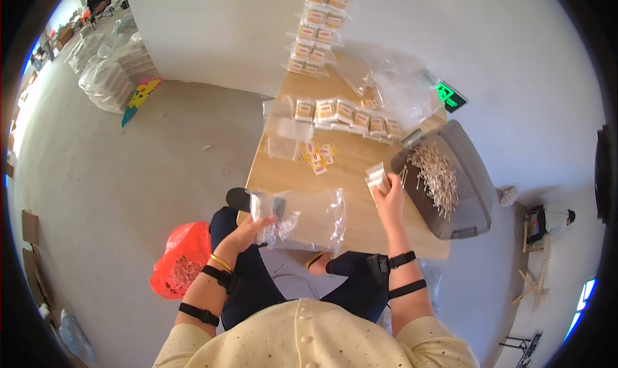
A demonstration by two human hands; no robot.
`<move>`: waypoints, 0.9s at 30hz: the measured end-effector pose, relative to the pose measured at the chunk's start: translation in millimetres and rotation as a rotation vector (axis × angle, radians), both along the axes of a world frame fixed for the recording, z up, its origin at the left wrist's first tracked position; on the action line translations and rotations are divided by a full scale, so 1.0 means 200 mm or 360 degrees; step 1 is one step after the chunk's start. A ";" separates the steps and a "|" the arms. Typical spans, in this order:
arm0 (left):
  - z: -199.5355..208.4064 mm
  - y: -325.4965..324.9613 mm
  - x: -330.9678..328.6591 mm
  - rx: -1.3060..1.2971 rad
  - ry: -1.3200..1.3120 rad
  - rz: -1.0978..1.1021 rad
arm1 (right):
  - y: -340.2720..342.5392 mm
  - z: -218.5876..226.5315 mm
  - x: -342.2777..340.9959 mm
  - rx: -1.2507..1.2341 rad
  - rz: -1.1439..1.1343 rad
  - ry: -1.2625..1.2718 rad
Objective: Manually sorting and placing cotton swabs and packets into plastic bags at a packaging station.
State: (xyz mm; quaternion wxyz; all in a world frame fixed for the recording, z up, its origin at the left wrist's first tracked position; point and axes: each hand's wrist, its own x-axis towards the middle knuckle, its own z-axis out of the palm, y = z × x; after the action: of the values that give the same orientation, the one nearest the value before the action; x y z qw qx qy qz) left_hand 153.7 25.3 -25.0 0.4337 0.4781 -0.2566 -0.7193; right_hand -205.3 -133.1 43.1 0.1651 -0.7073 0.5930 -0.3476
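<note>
My left hand is closed on the near left edge of a clear plastic bag, which lies across the table's front edge. Something whitish shows at the bag's left end, too unclear to name. Over the table's right side, my right hand grips a small bundle of cotton swabs, white at the ends. Just right of it, a grey plastic bin holds a heap of loose cotton swabs. Several yellow-and-white label cards lie in the middle of the table.
A row of filled packets crosses the wooden table, with flat clear bags at its left. More packets are lined up at the back. Clear plastic film and a digital display stand behind the bin. A red bag rests on the floor.
</note>
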 end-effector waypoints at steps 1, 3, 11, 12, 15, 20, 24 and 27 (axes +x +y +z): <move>-0.01 0.00 0.01 0.0010 0.0029 -0.0017 | 0.12 -0.06 -0.05 -0.0014 -0.0028 0.0173; -0.01 0.01 0.02 -0.0031 0.0023 -0.0004 | 0.28 -0.15 -0.09 -0.0053 -0.0060 0.0499; 0.06 0.00 0.00 0.0099 0.0161 0.0131 | 0.36 -0.20 -0.14 0.0623 -0.0043 -0.0753; 0.07 0.01 0.01 0.0112 0.0196 0.0133 | 0.34 -0.20 -0.13 0.0799 0.0077 -0.1149; 0.10 0.04 0.02 0.0135 0.0281 0.0136 | 0.35 -0.23 -0.07 0.1128 0.0260 -0.1069; 0.16 0.03 0.02 0.0177 0.0318 0.0039 | 0.31 -0.32 -0.06 0.0871 0.0082 -0.0373; 0.15 0.09 0.08 0.0204 0.0342 0.0118 | 0.35 -0.16 0.08 0.1625 0.0664 -0.0917; 0.17 0.09 0.07 0.0220 0.0355 0.0043 | 0.37 -0.15 0.12 0.1921 0.0582 -0.1155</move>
State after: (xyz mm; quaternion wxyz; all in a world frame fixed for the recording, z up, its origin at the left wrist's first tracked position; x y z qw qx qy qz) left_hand 167.3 42.3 9.5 0.4351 0.4274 -0.1502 -0.7781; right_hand -181.8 -59.0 13.7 0.7682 -0.4209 0.4617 -0.1394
